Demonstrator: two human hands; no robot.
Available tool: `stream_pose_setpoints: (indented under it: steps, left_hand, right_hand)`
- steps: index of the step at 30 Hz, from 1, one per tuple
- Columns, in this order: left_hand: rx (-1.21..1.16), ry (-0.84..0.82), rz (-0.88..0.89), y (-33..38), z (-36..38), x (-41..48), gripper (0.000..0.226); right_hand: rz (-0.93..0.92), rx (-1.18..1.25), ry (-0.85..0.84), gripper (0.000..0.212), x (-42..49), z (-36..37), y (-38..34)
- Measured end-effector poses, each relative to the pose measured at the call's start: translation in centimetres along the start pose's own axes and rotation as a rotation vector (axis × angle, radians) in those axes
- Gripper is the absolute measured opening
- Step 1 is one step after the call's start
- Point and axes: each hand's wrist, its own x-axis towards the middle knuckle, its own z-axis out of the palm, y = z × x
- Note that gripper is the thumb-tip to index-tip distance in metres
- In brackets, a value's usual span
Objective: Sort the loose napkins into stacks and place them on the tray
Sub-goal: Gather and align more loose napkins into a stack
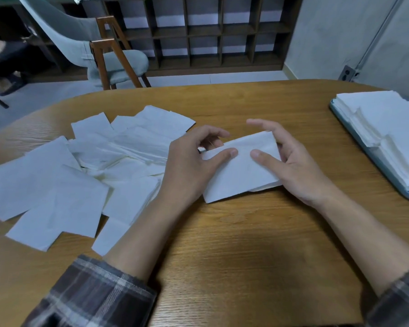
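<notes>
A small stack of white napkins (pixel 240 171) lies on the wooden table (pixel 234 256) at the centre. My left hand (pixel 189 161) grips its left end, thumb on top and fingers curled behind the far edge. My right hand (pixel 286 159) grips its right end the same way, thumb on top. Several loose white napkins (pixel 80 175) lie scattered and overlapping to the left. At the right edge a pale blue tray (pixel 373 159) carries stacked napkins (pixel 392 133).
A grey chair with wooden legs (pixel 104 57) stands beyond the table's far edge. A dark cubby shelf (pixel 210 31) lines the back wall. Bare table shows between the held stack and the tray.
</notes>
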Motion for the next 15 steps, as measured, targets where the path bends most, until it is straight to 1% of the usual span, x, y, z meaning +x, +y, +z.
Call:
stream_pose_setpoints:
  steps: [1,2,3,4,5,6,8,9,10,12,14,15]
  left_hand:
    - [0.059,0.033,0.006,0.1,-0.1,0.0,0.028]
    - [0.064,0.034,-0.032,0.1,-0.3,0.1,0.031]
    - [-0.003,0.001,-0.105,0.4,-0.6,0.2,0.033]
    - [-0.135,-0.056,-0.194,0.6,-0.8,0.3,0.035]
    - [-0.262,-0.107,-0.279,0.7,-0.9,0.3,0.035]
    - [-0.318,-0.130,-0.323,0.8,-1.0,0.3,0.035]
    - [-0.267,-0.109,-0.310,0.5,-0.8,0.3,0.037]
    - [-0.221,-0.095,-0.289,0.4,-0.6,0.3,0.038]
    - [-0.201,-0.090,-0.286,0.3,-0.5,0.3,0.038]
    - [-0.276,-0.112,-0.342,0.4,-0.7,0.2,0.037]
    - [-0.382,-0.187,-0.386,0.8,-1.0,0.2,0.036]
    - [-0.425,-0.223,-0.404,0.9,-1.0,0.2,0.035]
  right_hand:
    - [0.001,0.047,0.015,0.053,0.1,-0.2,-0.1]
    - [0.007,0.125,0.029,0.056,0.2,-0.5,-0.2]
    - [0.016,0.214,0.044,0.059,0.3,-0.7,-0.3]
    - [0.022,0.278,0.057,0.062,0.3,-0.9,-0.4]
    - [0.024,0.289,0.076,0.063,0.4,-1.0,-0.4]
    - [0.017,0.240,0.101,0.062,0.4,-1.0,-0.4]
    - [0.007,0.079,0.138,0.058,0.4,-0.8,0.0]
    - [0.017,0.056,0.141,0.057,0.4,-0.8,0.2]
    - [0.028,0.082,0.135,0.056,0.4,-0.9,0.2]
    - [0.038,0.244,0.107,0.057,0.4,-1.1,-0.1]
    - [0.049,0.389,0.086,0.059,0.4,-1.4,-0.4]
    - [0.051,0.397,0.084,0.058,0.4,-1.4,-0.4]
